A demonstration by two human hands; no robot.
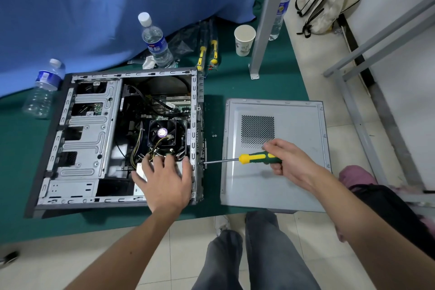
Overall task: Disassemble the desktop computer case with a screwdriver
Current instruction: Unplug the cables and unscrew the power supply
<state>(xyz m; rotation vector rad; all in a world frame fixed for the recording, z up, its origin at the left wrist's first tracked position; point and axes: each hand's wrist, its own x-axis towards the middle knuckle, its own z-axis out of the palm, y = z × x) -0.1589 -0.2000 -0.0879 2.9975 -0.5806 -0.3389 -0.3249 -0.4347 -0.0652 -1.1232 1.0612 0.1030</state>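
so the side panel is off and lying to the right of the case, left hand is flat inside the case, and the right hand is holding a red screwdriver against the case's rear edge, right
Not quite: the screwdriver in the right hand has a green and yellow handle, not red. The head view shows it. The rest holds: the side panel lies right of the case, and the left hand rests flat inside it.

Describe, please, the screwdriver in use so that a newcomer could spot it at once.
Start at the open computer case on the green mat, then look to its right edge. The screwdriver lies level there, tip at the case's rear wall, handle gripped by the right hand over the loose side panel. The two spare screwdrivers lie bagged behind the case.
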